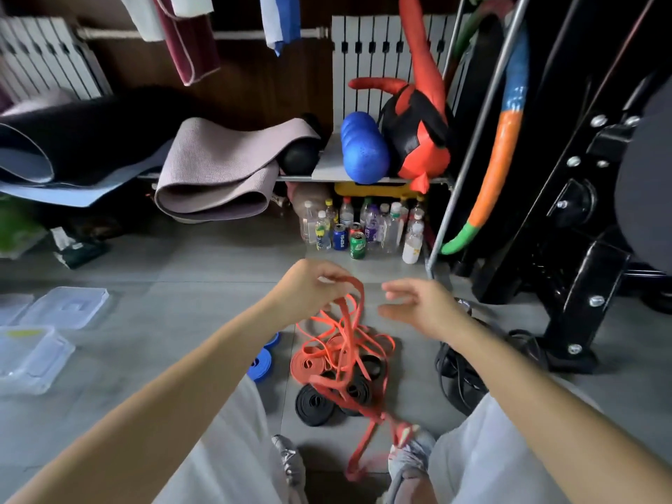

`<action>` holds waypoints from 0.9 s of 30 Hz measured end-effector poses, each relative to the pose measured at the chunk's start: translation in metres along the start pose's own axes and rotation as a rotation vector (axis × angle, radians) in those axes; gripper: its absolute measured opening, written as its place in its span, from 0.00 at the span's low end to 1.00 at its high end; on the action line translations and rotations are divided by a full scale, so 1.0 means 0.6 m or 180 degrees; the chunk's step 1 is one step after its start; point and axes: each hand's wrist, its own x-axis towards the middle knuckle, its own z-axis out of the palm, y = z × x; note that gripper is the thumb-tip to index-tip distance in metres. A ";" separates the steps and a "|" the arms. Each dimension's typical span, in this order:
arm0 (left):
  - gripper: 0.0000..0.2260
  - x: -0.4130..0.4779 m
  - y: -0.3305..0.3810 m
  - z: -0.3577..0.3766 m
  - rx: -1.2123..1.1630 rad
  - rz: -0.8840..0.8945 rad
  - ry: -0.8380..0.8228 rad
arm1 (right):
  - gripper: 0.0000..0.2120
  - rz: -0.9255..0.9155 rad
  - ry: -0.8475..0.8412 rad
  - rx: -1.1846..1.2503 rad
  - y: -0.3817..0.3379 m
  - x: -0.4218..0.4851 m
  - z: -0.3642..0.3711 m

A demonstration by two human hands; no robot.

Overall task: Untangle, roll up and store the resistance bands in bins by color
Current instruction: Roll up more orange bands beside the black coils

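My left hand (309, 285) pinches a loop of a tangled orange-red resistance band (345, 343) and lifts it above the floor. Its loose strands trail down over the pile and toward my shoes. My right hand (418, 303) hovers just to the right of the lifted loop, fingers spread, touching nothing. Under the tangle lie rolled black bands (314, 405) and a rolled orange band (309, 365). Rolled blue bands (262, 365) lie to the left, partly hidden by my left forearm.
Clear plastic bins (32, 354) and their lids (69, 307) lie on the grey floor at the left. Bottles and cans (360, 231) stand under a shelf with yoga mats ahead. A black machine frame (582, 249) and black cables (458, 372) crowd the right side.
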 end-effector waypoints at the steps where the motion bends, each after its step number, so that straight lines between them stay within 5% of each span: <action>1: 0.05 -0.004 0.006 0.001 0.0104 0.0092 -0.0094 | 0.24 -0.0112 0.0026 0.0140 -0.008 -0.004 0.006; 5: 0.06 -0.022 0.031 0.004 0.0671 0.0435 -0.0141 | 0.10 -0.0674 0.0088 0.0244 -0.025 -0.020 0.026; 11: 0.09 -0.035 0.037 0.004 -0.0533 0.0171 0.0145 | 0.17 -0.0923 0.0039 0.0650 -0.044 -0.048 0.037; 18: 0.09 -0.052 0.019 0.009 -0.0842 0.0144 0.0245 | 0.13 -0.0844 -0.0148 0.0893 -0.031 -0.066 0.037; 27: 0.07 -0.070 0.003 0.010 0.1986 0.0429 -0.0270 | 0.12 -0.0978 -0.0212 -0.0290 -0.025 -0.078 0.045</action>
